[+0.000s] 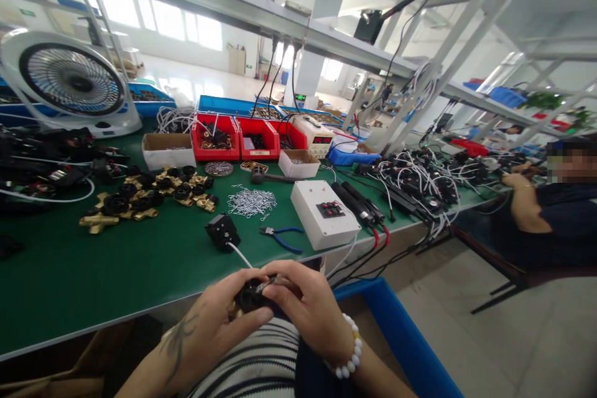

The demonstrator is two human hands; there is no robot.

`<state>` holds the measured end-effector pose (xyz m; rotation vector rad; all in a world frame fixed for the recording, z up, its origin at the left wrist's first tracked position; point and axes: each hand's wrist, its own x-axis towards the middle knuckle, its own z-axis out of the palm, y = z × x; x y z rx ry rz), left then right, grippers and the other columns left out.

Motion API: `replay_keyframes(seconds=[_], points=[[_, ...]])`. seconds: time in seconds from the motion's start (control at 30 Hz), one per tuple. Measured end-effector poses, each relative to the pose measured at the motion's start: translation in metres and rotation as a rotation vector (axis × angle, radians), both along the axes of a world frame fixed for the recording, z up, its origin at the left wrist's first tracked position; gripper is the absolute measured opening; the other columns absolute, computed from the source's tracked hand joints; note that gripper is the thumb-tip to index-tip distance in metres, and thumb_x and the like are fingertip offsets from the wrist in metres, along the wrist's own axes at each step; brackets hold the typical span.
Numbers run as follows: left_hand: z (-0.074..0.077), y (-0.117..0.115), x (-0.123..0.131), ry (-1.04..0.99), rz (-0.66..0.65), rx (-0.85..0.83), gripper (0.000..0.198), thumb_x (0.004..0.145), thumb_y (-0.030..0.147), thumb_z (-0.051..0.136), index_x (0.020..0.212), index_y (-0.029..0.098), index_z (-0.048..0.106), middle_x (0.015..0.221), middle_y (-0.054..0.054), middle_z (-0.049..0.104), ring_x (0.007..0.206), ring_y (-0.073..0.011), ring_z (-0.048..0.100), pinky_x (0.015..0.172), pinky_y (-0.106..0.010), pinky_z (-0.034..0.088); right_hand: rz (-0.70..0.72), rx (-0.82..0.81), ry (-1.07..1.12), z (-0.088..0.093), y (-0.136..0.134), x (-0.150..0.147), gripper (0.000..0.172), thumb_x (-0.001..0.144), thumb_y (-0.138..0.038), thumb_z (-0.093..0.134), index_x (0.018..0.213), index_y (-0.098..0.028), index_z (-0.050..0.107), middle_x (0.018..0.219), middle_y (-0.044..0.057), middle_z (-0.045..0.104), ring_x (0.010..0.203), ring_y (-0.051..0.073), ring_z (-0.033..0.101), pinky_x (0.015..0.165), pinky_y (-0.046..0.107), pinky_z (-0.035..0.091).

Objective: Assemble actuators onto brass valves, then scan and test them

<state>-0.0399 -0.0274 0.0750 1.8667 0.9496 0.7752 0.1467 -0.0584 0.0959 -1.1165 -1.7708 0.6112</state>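
Close to my lap, at the bench's front edge, my left hand (219, 311) is closed around a black round fitting (249, 296). My right hand (305, 305) meets it from the other side, its thumb and fingers pinching a thin greyish piece (268, 286) against the fitting. My fingers hide much of both parts. A white cable runs from behind my hands to a small black box (223, 232) on the bench. Blue-handled cutting pliers (283, 239) and a pile of small metal clips (252, 202) lie beyond my hands.
Brass fittings with black knobs (144, 196) cover the left of the green bench (153, 273). A white switch box (321, 217) stands at right. Red bins (215, 148) line the back beside a fan (77, 84). A blue crate (401, 336) is below; a co-worker (545, 205) sits right.
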Motion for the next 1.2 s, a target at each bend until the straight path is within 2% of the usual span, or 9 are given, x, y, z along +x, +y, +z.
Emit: replay_keyframes(seconds=[0.07, 0.17, 0.3, 0.5, 0.67, 0.77, 1.0, 1.2], points=[[-0.002, 0.001, -0.001, 0.005, -0.029, 0.022, 0.033, 0.087, 0.047, 0.062, 0.115, 0.030, 0.064, 0.108, 0.002, 0.072, 0.098, -0.0177, 0.068, 0.085, -0.025, 0.053, -0.011, 0.081, 0.007, -0.001, 0.001, -0.001, 0.012, 0.091, -0.022, 0.065, 0.098, -0.016, 0.072, 0.087, 0.005, 0.075, 0.079, 0.013, 0.070, 0.075, 0.019, 0.053], [-0.009, 0.004, 0.001, 0.028, -0.042, 0.156, 0.030, 0.090, 0.046, 0.060, 0.113, 0.028, 0.062, 0.104, 0.000, 0.071, 0.093, -0.0171, 0.068, 0.082, -0.025, 0.054, 0.010, 0.169, -0.028, -0.002, 0.003, -0.003, 0.009, 0.092, -0.022, 0.064, 0.091, -0.017, 0.071, 0.080, 0.003, 0.074, 0.072, 0.012, 0.069, 0.070, 0.018, 0.053], [-0.011, 0.007, 0.003, 0.041, -0.031, 0.313, 0.029, 0.094, 0.046, 0.054, 0.110, 0.023, 0.059, 0.102, -0.003, 0.070, 0.093, -0.0189, 0.067, 0.084, -0.028, 0.053, 0.000, 0.159, 0.013, -0.002, 0.007, -0.004, 0.008, 0.090, -0.015, 0.063, 0.092, -0.019, 0.069, 0.081, 0.001, 0.075, 0.071, 0.011, 0.069, 0.066, 0.016, 0.053], [0.009, 0.005, -0.006, 0.105, -0.151, 0.071, 0.031, 0.092, 0.045, 0.058, 0.115, 0.025, 0.058, 0.104, 0.000, 0.068, 0.092, -0.0165, 0.065, 0.081, -0.027, 0.050, 0.079, 0.190, -0.026, 0.001, 0.011, -0.004, 0.008, 0.092, -0.016, 0.062, 0.091, -0.019, 0.069, 0.078, 0.001, 0.074, 0.067, 0.010, 0.068, 0.064, 0.015, 0.052], [0.012, 0.003, -0.006, 0.100, -0.131, 0.104, 0.036, 0.092, 0.045, 0.057, 0.116, 0.019, 0.057, 0.109, -0.005, 0.067, 0.101, -0.0197, 0.063, 0.090, -0.030, 0.048, 0.085, 0.197, -0.056, 0.002, 0.012, -0.005, 0.008, 0.093, -0.019, 0.061, 0.091, -0.020, 0.069, 0.075, 0.000, 0.073, 0.063, 0.010, 0.067, 0.061, 0.016, 0.052], [0.014, 0.003, -0.008, 0.104, -0.145, 0.067, 0.038, 0.091, 0.045, 0.058, 0.119, 0.019, 0.057, 0.112, -0.005, 0.068, 0.103, -0.0200, 0.063, 0.092, -0.030, 0.048, 0.099, 0.217, -0.065, 0.002, 0.012, -0.004, 0.010, 0.094, -0.022, 0.060, 0.091, -0.020, 0.069, 0.076, 0.001, 0.074, 0.064, 0.011, 0.068, 0.063, 0.017, 0.053], [0.025, 0.007, -0.015, 0.114, -0.195, 0.040, 0.030, 0.091, 0.042, 0.058, 0.114, 0.021, 0.061, 0.108, -0.003, 0.069, 0.096, -0.0195, 0.065, 0.084, -0.029, 0.048, 0.105, 0.198, -0.055, 0.000, 0.013, -0.007, 0.011, 0.095, -0.025, 0.060, 0.091, -0.021, 0.069, 0.077, 0.002, 0.075, 0.067, 0.013, 0.070, 0.063, 0.020, 0.055], [0.025, 0.012, -0.016, 0.050, -0.239, -0.025, 0.031, 0.089, 0.044, 0.059, 0.108, 0.020, 0.064, 0.098, -0.003, 0.070, 0.088, -0.0181, 0.063, 0.078, -0.027, 0.048, 0.122, 0.210, -0.056, 0.003, 0.013, -0.008, 0.011, 0.096, -0.025, 0.059, 0.092, -0.022, 0.068, 0.078, 0.001, 0.075, 0.067, 0.012, 0.068, 0.063, 0.020, 0.053]])
